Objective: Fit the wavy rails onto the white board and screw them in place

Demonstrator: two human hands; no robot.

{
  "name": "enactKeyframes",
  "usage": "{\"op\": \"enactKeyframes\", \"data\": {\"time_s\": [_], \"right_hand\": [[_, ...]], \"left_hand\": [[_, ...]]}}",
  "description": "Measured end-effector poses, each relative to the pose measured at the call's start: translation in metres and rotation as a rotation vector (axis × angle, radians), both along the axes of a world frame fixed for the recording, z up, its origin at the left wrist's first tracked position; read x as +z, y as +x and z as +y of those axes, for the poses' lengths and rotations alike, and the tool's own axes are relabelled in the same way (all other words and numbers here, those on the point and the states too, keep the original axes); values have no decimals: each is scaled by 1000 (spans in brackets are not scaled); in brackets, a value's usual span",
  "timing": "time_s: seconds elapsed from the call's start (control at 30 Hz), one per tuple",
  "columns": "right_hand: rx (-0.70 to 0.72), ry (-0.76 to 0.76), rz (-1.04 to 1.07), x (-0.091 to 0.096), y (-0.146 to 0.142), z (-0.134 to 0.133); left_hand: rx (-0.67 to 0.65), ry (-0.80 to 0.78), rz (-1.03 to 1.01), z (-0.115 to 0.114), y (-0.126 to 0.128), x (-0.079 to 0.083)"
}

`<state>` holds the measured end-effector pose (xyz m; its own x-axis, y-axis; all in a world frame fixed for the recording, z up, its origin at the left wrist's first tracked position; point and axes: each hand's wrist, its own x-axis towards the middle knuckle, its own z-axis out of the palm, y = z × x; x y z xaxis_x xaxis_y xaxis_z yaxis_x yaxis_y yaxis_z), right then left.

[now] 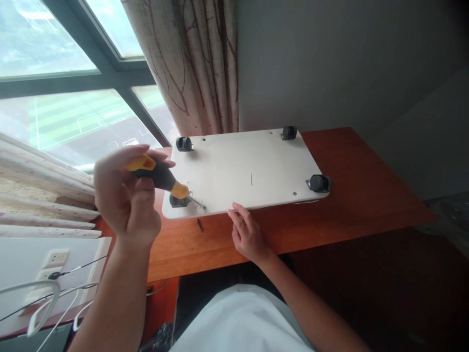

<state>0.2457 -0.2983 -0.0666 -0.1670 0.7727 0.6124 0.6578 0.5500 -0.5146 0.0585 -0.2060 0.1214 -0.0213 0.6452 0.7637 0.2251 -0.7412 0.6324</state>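
Observation:
My left hand is closed around the yellow and black handle of a screwdriver. Its shaft slants down to the right, and the tip meets the near left corner area of a white board, at a small dark spot. Beside the shaft is a black caster, partly covered by the screwdriver. Several such casters sit at the board's corners. At the board's near edge, my right hand rests its outstretched fingertips; it holds nothing that I can see. A screw lies on the table just in front of the board.
The board lies on a reddish-brown wooden table. Further casters stick up from it. A curtain and window stand behind to the left. White cables hang near a wall socket at lower left.

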Motion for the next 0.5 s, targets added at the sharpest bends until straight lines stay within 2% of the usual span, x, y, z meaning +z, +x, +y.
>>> {"op": "enactKeyframes", "data": {"time_s": [0.07,0.17,0.23,0.3,0.43,0.5], "right_hand": [[-2,3,1,1,0,0],[3,22,11,1,0,1],[4,30,15,2,0,1],[1,26,17,2,0,0],[5,12,17,1,0,0],[5,15,19,1,0,0]], "left_hand": [[50,18,26,2,-3,-1],[132,155,98,10,-11,-1],[143,211,101,14,-15,0],[111,186,75,15,-14,0],[-30,38,-2,10,-5,-4],[-52,26,-14,9,-3,-7]]}}
